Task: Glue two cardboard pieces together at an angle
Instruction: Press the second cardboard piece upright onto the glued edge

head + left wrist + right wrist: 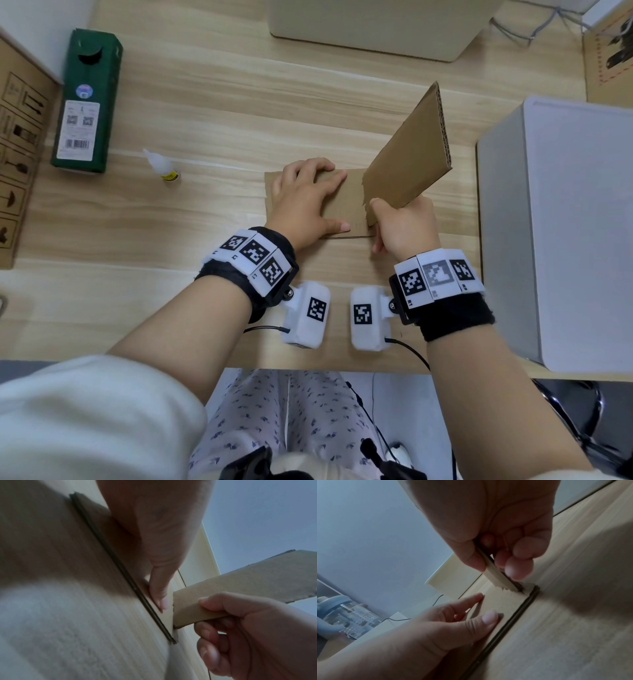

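A flat brown cardboard piece (352, 202) lies on the wooden table in front of me. My left hand (305, 198) rests on it with fingers spread flat, pressing it down. My right hand (400, 222) pinches the lower corner of a second cardboard strip (411, 150), which rises tilted up and away to the right. Its torn bottom edge (505, 586) touches the flat piece near the right end. In the left wrist view the strip (240, 585) sits between thumb and curled fingers. A small white glue bottle (161, 166) lies to the left, untouched.
A green carton (87, 102) lies at the far left beside a brown box (17, 144). A grey-white box (561, 233) stands close on the right. A cream box (376, 24) sits at the back. Bare table (205, 212) lies between the glue and the cardboard.
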